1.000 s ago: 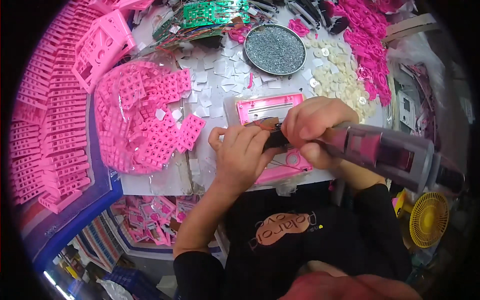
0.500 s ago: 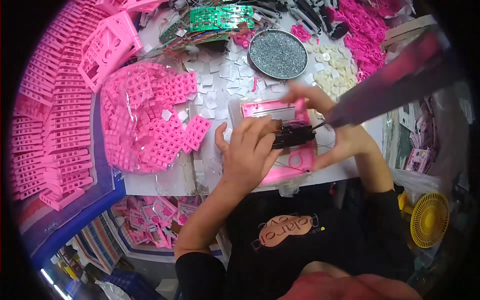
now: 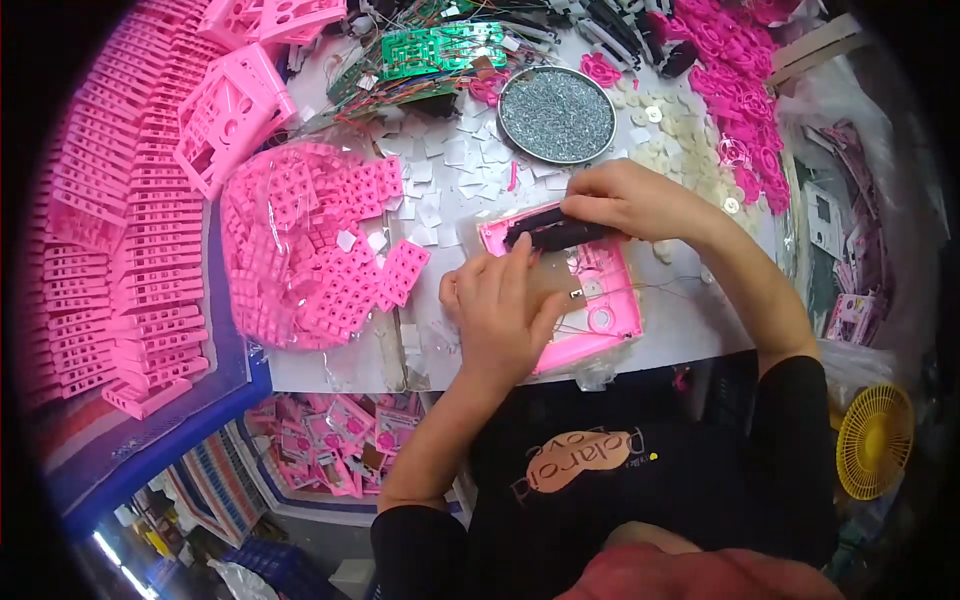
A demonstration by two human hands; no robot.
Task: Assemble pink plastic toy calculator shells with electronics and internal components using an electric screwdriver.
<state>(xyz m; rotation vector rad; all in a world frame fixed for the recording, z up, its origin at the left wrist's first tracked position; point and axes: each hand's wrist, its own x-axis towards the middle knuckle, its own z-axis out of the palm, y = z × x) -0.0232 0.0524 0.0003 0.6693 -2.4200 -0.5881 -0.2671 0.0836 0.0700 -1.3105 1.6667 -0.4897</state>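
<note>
A pink plastic casing point(image 3: 628, 290) lies open on the table in front of me, with thin wires running across it and out to the right. Across its far part is a long black plastic part point(image 3: 560, 236). My right hand point(image 3: 630, 200) grips this part at its right end, fingers curled over it. My left hand point(image 3: 497, 310) rests over the casing's left side, thumb apart and index fingertip touching the black part's left end. Between that thumb and index finger a brown board point(image 3: 550, 283) shows. The casing's left edge is partly hidden under my left hand.
To the left are a bag of pink button pieces point(image 3: 300, 240) and stacked pink casings point(image 3: 160, 250). Beyond my hands stand a round dish of small screws point(image 3: 556, 115), green circuit boards point(image 3: 440, 50) and scattered white paper squares point(image 3: 460, 150). A yellow fan point(image 3: 875, 442) is at right.
The blurred dark tool over my right hand has gone from view. My right hand has moved onto the black part, which now lies farther toward the casing's far edge, uncovering the brown board.
</note>
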